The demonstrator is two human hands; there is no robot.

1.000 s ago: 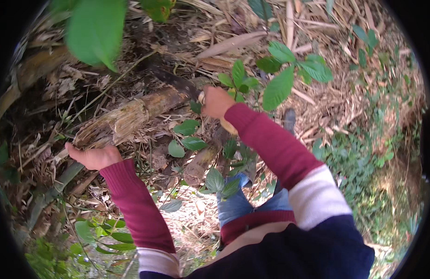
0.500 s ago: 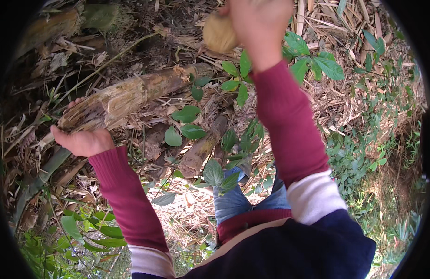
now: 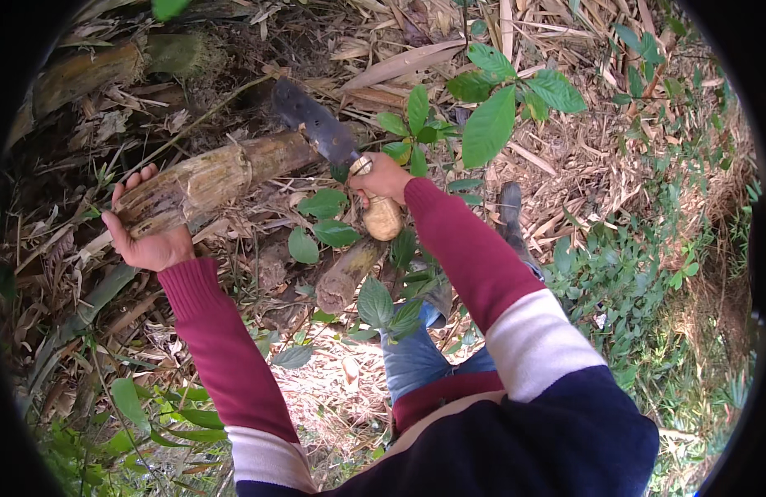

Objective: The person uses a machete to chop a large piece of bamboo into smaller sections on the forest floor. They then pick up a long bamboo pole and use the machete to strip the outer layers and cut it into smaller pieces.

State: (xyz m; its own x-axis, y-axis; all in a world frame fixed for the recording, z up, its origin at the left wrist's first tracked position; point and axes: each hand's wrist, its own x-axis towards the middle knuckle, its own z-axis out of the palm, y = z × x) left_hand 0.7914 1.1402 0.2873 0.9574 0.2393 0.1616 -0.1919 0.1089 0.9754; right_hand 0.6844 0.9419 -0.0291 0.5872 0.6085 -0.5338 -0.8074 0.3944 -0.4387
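A weathered, split length of bamboo (image 3: 209, 178) lies slanting across the litter on the left. My left hand (image 3: 155, 247) is closed round its left end, thumb on the near side and fingertips showing beyond it. In my right hand (image 3: 383, 178) is a machete, gripped by its rounded wooden handle (image 3: 383, 219). Its broad dark machete blade (image 3: 313, 120) points up and left and crosses the bamboo's right end. The blade covers part of that end, so how deep the edge sits cannot be seen.
A shorter bamboo stump (image 3: 347, 275) lies nearer me, beside green leaves (image 3: 327, 217). A leafy sapling (image 3: 491, 116) grows beyond my right wrist. Another thick stem (image 3: 85, 79) lies at far left. Dry leaf litter (image 3: 532, 178) covers the ground near my boot (image 3: 510, 209).
My right hand has swung down and toward me from the top edge, bringing the machete blade onto the bamboo's right end. My left hand stays at the left end, almost unmoved.
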